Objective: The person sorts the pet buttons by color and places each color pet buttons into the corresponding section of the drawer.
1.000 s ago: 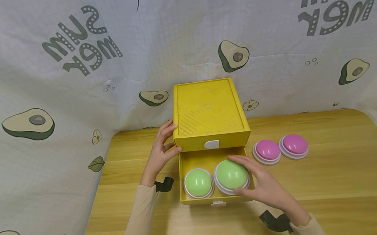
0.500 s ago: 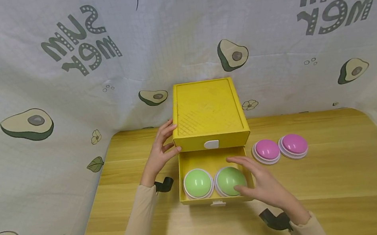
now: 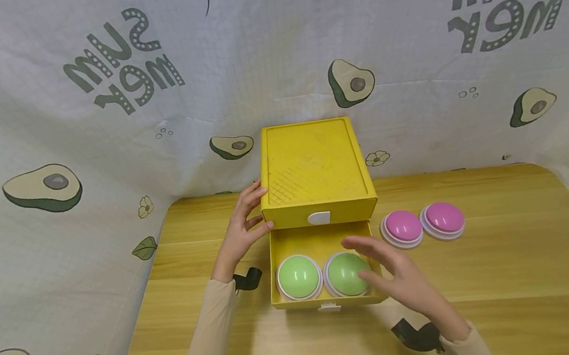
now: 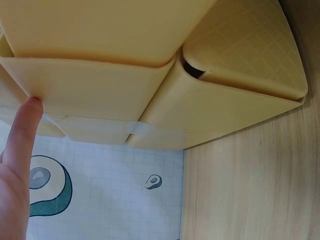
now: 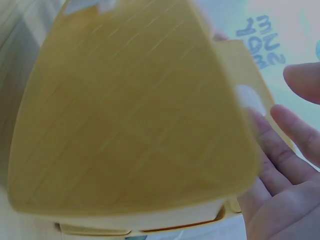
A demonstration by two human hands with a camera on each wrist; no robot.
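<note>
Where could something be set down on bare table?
Free: the table right of the pink domes, and in front of the drawer between the sleeves. Crowded: the drawer's front part, with two green domes, the right hand over one.

A pale cloth (image 3: 265, 40) hangs in loose creases from eight o'clock over the top and round to three, with grey backwards "summer" lettering (image 3: 122, 61) between ten and eleven and the same again at two. I can see a halved avocado print (image 3: 32, 191) at nine and another (image 3: 357, 73) between one and two, plus a green leaf print (image 3: 144, 248) just below nine. The wood-grain table (image 3: 516, 272) spreads across six, and at four o'clock two pink domes (image 3: 403, 225) sit on white round bases, side by side
</note>
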